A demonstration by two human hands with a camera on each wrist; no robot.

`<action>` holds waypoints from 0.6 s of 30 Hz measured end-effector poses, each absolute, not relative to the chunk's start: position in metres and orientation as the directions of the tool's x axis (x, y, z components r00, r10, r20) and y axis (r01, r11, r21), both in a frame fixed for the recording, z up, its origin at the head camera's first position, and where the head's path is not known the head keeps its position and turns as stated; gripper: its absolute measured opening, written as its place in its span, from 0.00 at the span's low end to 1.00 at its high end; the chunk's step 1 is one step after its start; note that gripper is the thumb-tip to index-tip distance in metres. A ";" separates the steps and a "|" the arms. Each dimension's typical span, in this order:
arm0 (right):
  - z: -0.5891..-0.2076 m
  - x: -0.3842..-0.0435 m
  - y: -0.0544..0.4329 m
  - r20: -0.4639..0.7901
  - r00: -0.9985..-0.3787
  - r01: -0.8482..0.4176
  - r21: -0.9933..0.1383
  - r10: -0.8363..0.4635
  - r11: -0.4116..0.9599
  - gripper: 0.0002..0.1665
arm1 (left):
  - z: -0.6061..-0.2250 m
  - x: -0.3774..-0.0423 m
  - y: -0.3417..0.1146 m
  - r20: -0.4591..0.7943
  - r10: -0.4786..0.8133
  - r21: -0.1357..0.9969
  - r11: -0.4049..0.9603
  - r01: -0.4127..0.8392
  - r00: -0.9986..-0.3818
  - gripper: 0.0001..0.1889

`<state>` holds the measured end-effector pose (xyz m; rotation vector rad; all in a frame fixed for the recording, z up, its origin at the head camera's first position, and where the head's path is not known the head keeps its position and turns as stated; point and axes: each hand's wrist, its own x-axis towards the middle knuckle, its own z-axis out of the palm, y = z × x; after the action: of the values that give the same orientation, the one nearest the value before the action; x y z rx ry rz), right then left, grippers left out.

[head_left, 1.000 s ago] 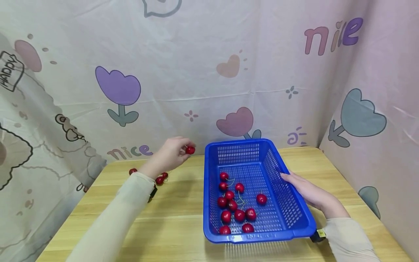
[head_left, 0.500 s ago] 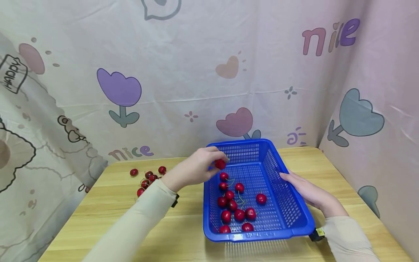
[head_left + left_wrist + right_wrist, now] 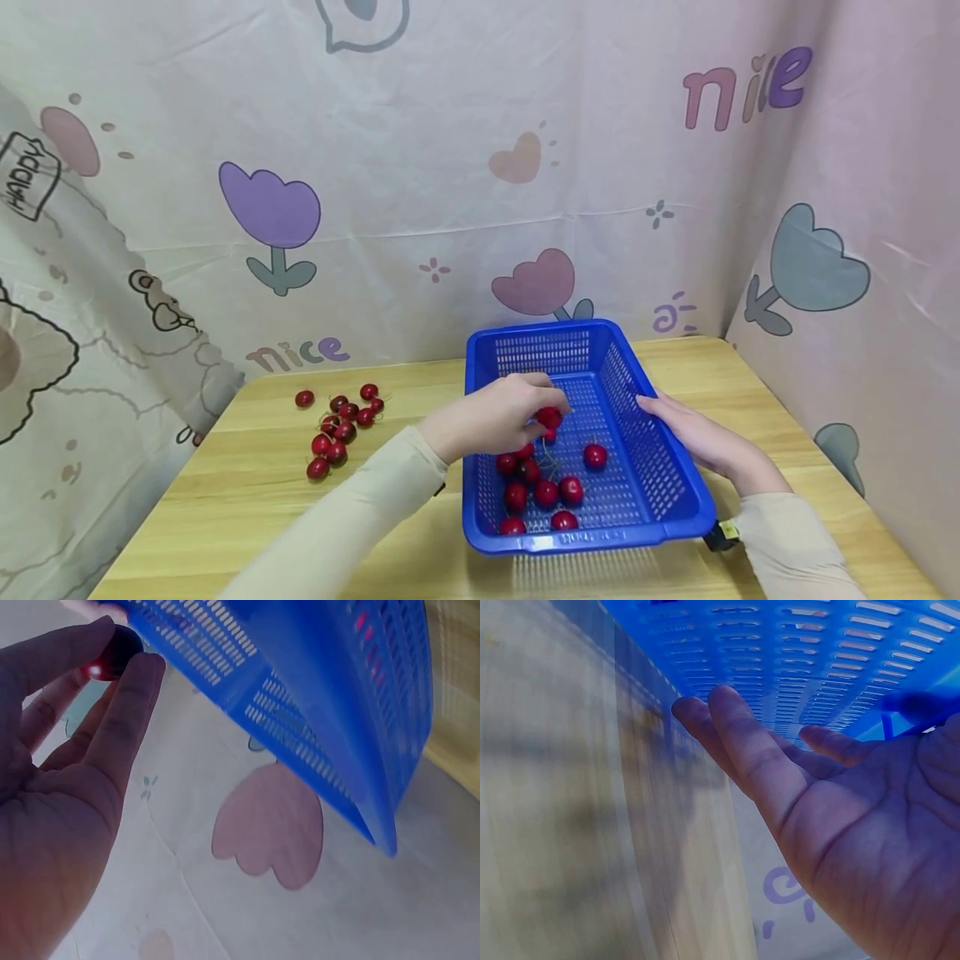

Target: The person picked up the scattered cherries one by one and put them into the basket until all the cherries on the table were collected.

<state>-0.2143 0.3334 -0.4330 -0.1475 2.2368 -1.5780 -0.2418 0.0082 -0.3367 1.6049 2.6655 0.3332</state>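
Spanning the lower frame, a bench [image 3: 225, 479] carries a basket [image 3: 592, 542] right of centre, the right hand [image 3: 716, 442] resting nearly straight fingers against its right edge. Within, the left hand [image 3: 495, 417] pinches one cherry [image 3: 550, 417] between its fingers; loose cherries [image 3: 344, 432] lie well apart, lower left.

Head view: from above the table [image 3: 405, 508], facing forward and down at moderate range; covers the basket [image 3: 585, 543] and the curtain [image 3: 420, 125] behind. Left wrist view: close-up along the left hand [image 3: 67, 787], rolled so the curtain's tulip [image 3: 270, 825] appears inverted. Right wrist view: close-up past the right hand [image 3: 847, 802] at the basket's outer wall [image 3: 771, 645]. Shared by all: basket, curtain.
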 end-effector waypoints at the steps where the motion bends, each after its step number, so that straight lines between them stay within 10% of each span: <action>1: -0.433 -0.214 0.333 -0.259 -0.916 0.139 -0.922 -0.306 0.362 0.47 | -0.338 -0.241 0.010 0.083 0.875 0.187 0.457 0.870 -0.477 0.16; 18: -0.429 -0.213 0.332 -0.269 -0.916 0.147 -0.916 -0.299 0.373 0.47 | -0.356 -0.238 0.028 -0.004 0.902 0.179 0.426 0.887 -0.432 0.17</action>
<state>-0.2126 0.3321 -0.4288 -0.1319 2.2477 -1.5597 -0.2381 0.0279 -0.3555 1.6166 2.5678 0.2283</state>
